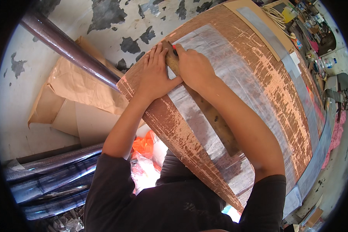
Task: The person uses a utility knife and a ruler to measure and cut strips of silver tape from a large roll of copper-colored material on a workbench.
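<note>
A long, worn brown straightedge lies across a translucent whitish sheet on the scratched wooden table. My left hand rests flat with fingers stretched out, beside and against the far end of the straightedge, thumb pointing toward my right hand. Just to the right, my right hand is closed around a small tool. Only a red bit and a dark part of it show past the fingers, so its kind is hidden. My right forearm passes over the sheet.
Brown cardboard and a grey strip lie along the table's far right side. Left of the table are crumpled brown paper, a dark tube and shiny dark rolls. An orange plastic bag sits below. Cluttered shelving stands far right.
</note>
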### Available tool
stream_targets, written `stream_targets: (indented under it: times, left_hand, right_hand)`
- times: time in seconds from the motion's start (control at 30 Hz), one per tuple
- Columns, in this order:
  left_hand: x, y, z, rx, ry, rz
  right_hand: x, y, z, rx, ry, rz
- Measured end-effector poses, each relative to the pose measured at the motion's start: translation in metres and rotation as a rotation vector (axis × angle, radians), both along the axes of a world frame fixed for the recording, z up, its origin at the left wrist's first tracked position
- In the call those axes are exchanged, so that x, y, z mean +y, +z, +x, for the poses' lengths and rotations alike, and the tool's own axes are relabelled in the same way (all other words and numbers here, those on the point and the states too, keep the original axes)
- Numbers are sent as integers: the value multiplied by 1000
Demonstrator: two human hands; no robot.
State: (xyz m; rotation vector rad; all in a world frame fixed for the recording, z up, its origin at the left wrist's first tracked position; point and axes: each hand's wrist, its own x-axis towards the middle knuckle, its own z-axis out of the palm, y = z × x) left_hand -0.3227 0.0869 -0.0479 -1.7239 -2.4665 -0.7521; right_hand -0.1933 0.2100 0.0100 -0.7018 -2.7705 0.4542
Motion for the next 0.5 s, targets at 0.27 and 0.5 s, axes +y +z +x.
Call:
stream_targets:
  times: [0.27,0.5]
  left_hand:
    - [1,-7,-3,7,9,-3]
    - [1,-8,-4,7,8,-12]
  right_hand:
    - [10,14,-9,-55,99,124]
    - [7,41,6,-210,169,116]
